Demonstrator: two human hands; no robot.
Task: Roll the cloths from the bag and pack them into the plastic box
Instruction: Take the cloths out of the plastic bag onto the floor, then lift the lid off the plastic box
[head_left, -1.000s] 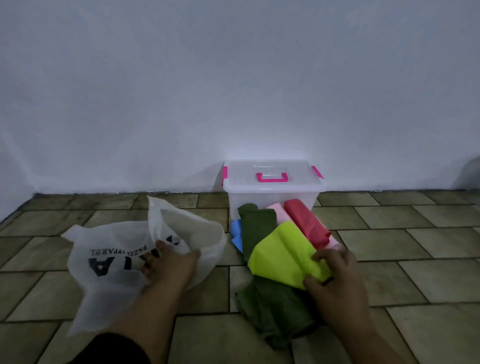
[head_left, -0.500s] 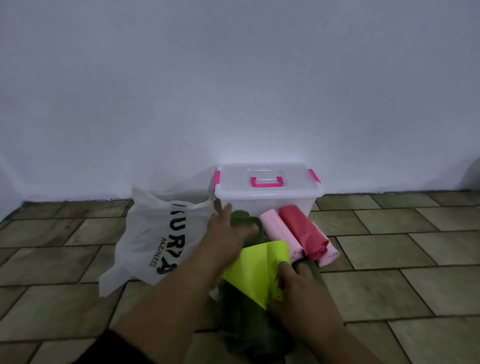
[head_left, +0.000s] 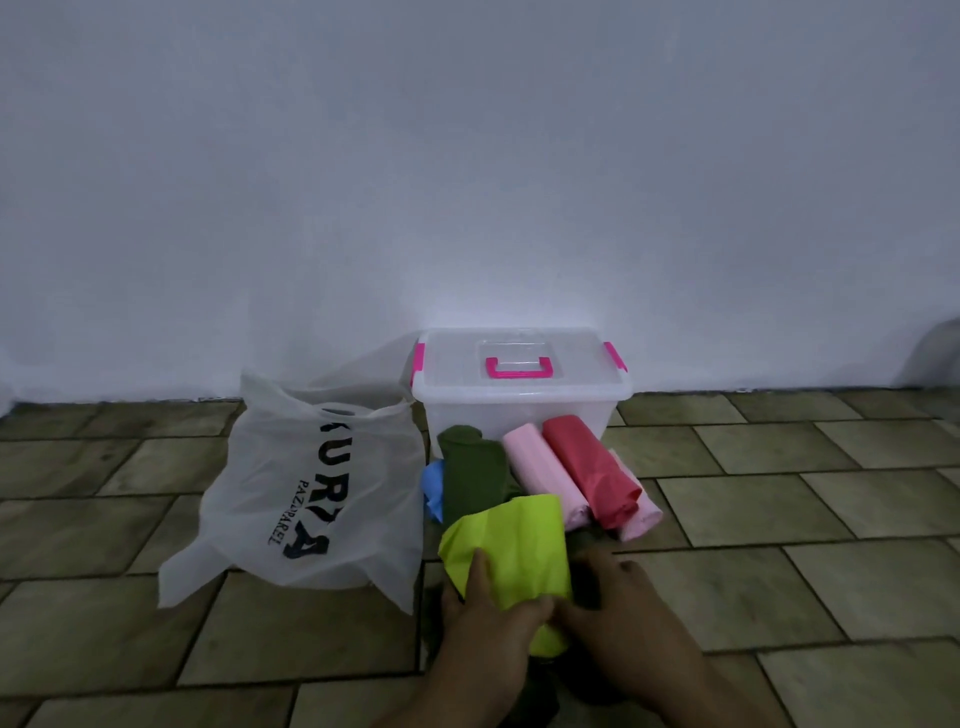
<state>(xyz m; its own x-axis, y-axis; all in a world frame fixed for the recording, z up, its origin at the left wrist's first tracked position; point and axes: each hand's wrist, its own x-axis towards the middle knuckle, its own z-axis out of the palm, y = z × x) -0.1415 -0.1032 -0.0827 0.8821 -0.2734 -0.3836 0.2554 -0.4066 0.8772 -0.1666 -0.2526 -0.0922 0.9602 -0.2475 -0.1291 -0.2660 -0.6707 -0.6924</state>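
Observation:
A lime-green cloth (head_left: 519, 545) lies on a dark green cloth on the floor tiles. My left hand (head_left: 485, 618) and my right hand (head_left: 618, 608) both hold its near edge, fingers curled on it. Behind it lie rolled cloths: a dark green roll (head_left: 470, 473), a pink roll (head_left: 540, 475), a red roll (head_left: 589, 467) and a blue one (head_left: 432, 488), partly hidden. The clear plastic box (head_left: 519, 400) with pink handle and latches stands shut against the wall. The white bag (head_left: 311, 493) with black lettering lies to the left.
A white wall (head_left: 467, 182) runs close behind the box. Brownish floor tiles (head_left: 779, 519) stretch left and right of the pile.
My left hand let go of the bag, which now lies further back beside the box, and came onto the lime-green cloth next to my right hand.

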